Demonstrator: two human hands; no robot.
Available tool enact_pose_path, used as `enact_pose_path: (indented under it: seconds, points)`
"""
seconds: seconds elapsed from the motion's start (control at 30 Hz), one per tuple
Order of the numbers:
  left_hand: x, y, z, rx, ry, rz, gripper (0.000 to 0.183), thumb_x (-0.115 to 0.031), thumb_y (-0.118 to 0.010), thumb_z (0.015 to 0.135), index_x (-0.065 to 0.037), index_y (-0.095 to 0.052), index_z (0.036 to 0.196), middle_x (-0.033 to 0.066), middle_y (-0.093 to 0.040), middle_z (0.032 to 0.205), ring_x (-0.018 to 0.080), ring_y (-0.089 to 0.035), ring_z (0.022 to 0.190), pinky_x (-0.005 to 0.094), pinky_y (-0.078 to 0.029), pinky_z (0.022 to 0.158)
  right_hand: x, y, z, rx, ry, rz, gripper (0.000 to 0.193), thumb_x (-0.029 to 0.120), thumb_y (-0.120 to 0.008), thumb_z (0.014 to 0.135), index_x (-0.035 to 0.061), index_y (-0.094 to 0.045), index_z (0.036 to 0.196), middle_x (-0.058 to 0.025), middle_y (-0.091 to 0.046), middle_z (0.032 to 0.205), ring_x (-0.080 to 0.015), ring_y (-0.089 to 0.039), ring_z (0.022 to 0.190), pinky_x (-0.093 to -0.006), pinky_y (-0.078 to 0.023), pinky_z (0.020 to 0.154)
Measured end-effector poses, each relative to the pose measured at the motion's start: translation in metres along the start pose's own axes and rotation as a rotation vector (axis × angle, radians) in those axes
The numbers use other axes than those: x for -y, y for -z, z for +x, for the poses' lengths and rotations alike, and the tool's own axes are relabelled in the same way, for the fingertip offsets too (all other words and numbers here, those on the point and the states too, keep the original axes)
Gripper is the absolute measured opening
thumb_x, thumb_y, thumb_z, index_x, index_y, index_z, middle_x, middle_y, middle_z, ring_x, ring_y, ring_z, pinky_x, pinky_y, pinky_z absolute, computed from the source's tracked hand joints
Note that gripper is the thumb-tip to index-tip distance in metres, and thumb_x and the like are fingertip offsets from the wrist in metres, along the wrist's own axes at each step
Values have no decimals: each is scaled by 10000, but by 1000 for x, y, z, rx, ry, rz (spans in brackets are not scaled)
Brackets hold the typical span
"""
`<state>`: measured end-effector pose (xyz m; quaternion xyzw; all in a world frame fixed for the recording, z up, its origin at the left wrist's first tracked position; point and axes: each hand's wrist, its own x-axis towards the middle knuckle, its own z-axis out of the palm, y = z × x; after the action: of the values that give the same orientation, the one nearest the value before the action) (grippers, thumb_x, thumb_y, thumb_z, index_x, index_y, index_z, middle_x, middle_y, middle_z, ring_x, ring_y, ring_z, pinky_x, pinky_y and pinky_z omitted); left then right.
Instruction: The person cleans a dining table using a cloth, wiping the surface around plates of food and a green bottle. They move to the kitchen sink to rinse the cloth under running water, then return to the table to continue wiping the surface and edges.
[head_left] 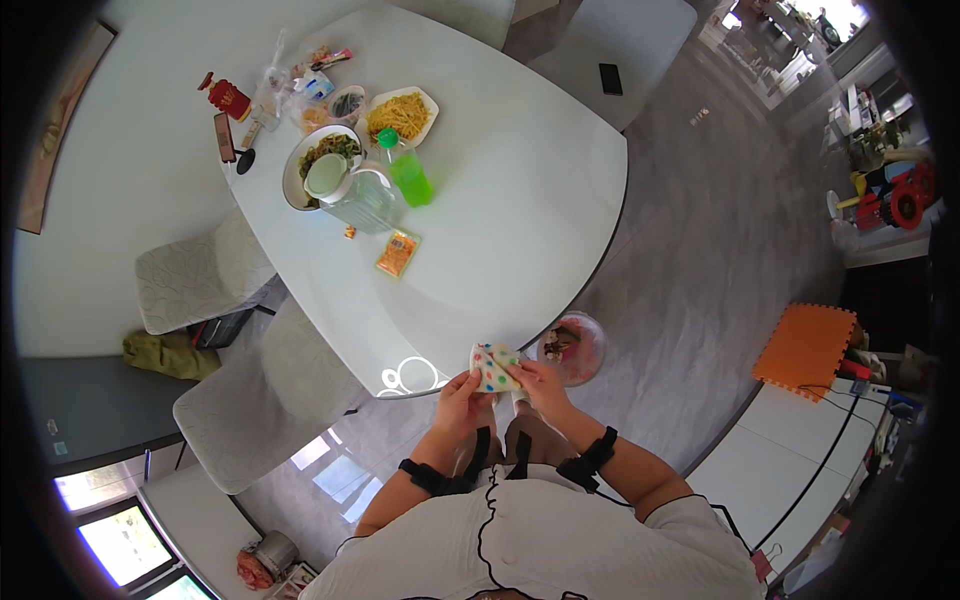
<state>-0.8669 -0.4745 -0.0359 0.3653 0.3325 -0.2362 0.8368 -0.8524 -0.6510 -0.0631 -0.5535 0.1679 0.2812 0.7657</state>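
Note:
Both my hands hold a small white folded cloth [494, 368] with red, green, blue and yellow dots, just off the near edge of the white table [510, 260]. My left hand [460, 398] pinches its left side, fingers closed. Its right side is gripped by my right hand [541, 386], with the thumb lying on the dotted face. Whether the cloth is a single piece or a small pouch, I cannot tell. On the tabletop ahead lies a flat orange packet [398, 254].
A lidded clear pitcher [362, 203], a green drink bottle [409, 178], a bowl of food [292, 178] and a plate of yellow shreds [400, 115] stand on the table's left half. A round pink bin [590, 352] sits by my right hand. Grey chairs [235, 415] flank the left edge.

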Motion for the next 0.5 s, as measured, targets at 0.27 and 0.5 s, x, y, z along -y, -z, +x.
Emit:
enact_pose_path:
  seconds: [0.27,0.5]
  points:
    - [-29,1,-18,-75,-180,224,190,-176,-545,946,-17,-604,1031,46,-656,960,138,-636,858,263,-537,784,25,-22,7,-152,301,-428,230,262,-636,883,33,-615,884,-1,-553,713,-89,-498,623,-221,-402,552]
    - [-35,7,-26,-239,-558,1296,207,-190,-635,872,7,-591,919,110,-613,704,141,-588,664,293,-451,588,47,-43,10,217,-47,-343,148,152,-660,847,51,-568,905,16,-517,760,-77,-468,672,-236,-365,557]
